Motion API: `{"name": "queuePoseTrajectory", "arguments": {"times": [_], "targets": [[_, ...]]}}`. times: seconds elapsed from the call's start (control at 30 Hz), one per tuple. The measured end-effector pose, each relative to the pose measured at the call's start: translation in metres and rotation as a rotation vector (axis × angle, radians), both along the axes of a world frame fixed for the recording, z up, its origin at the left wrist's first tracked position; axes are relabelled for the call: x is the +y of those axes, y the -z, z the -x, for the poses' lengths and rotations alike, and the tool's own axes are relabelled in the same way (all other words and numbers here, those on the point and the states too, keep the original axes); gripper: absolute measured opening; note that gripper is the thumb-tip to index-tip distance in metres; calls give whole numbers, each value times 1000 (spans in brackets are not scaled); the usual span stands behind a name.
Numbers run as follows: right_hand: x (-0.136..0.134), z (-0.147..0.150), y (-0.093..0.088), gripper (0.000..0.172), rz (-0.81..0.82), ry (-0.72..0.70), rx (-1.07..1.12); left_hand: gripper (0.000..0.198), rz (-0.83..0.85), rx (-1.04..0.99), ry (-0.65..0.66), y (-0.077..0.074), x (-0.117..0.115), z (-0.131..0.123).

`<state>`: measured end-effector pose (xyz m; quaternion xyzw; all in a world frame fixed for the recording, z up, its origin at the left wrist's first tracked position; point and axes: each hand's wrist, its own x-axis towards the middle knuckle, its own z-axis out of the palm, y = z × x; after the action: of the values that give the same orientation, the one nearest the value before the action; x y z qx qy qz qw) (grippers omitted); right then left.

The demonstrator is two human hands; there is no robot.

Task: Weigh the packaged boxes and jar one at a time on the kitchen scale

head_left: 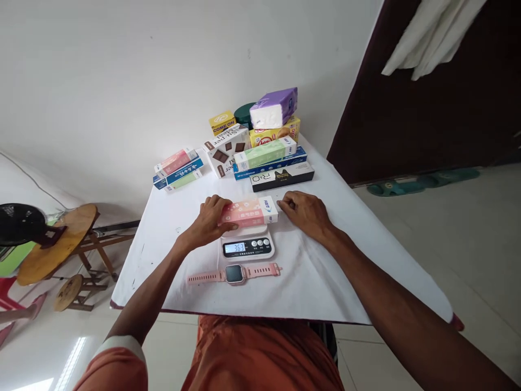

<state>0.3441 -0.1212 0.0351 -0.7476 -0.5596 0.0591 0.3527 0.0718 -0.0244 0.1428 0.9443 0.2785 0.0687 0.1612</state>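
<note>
Left hand (211, 220) gripping pink box (251, 211) sitting on scale (247, 247); right hand (307, 213) lying open on bench (325, 271), fingertips touching the box, pink watch (234, 273) lying nearby

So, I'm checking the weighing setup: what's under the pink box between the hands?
A small digital scale: its lit display strip shows on the near side of the pink box, which the left hand grips. The box covers almost all of the weighing platform.

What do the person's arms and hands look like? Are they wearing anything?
The left hand and right hand are bare, no gloves or wristwatch. The left arm has a short orange sleeve with a white cuff. The right arm shows no sleeve in the picture.
</note>
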Motion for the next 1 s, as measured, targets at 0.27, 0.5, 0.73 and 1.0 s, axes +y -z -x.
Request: {"name": "queuePoseTrajectory", "arguments": {"times": [0.27,0.5,0.73,1.0], "targets": [[0,-1,2,25,-37,-5,14,75,-70,-23,-4,3,4,1],[-3,-4,5,27,-63,-50,11,49,-89,60,26,2,2,0],[-1,-4,7,28,-57,-49,-2,44,-184,-78,-293,-1,55,64],[0,-3,7,28,-80,-41,-10,37,-250,100,-656,29,159,79]]}}
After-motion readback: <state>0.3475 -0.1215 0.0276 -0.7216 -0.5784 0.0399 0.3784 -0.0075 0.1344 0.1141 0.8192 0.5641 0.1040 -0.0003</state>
